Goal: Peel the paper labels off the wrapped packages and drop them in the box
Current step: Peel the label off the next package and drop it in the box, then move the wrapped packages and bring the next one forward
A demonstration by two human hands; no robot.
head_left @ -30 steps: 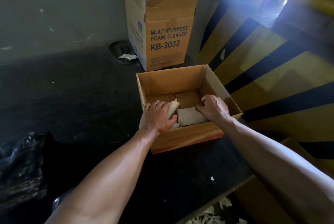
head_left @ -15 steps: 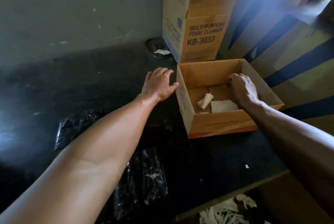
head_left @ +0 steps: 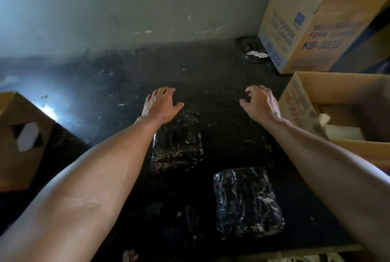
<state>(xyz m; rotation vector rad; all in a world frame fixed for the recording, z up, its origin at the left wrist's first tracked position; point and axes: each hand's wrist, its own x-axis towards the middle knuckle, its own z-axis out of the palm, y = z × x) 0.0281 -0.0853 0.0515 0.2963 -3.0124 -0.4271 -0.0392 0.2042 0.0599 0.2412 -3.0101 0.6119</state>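
Both hands empty, fingers spread: left hand [head_left: 160,104] over far wrapped package [head_left: 176,140], right hand [head_left: 260,102] beside box [head_left: 295,92]. Pin package flat, hunt label edge; none visible.

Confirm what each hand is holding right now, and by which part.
Nothing is held. The left hand is open, hovering at the far end of a black wrapped package; the right hand is open over the bare table.

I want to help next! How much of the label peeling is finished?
Some looks done: pale paper pieces already lie in the open box. Right now the left hand and right hand are both empty, over the dark table. Two wrapped packages remain; whether they carry labels is unclear.
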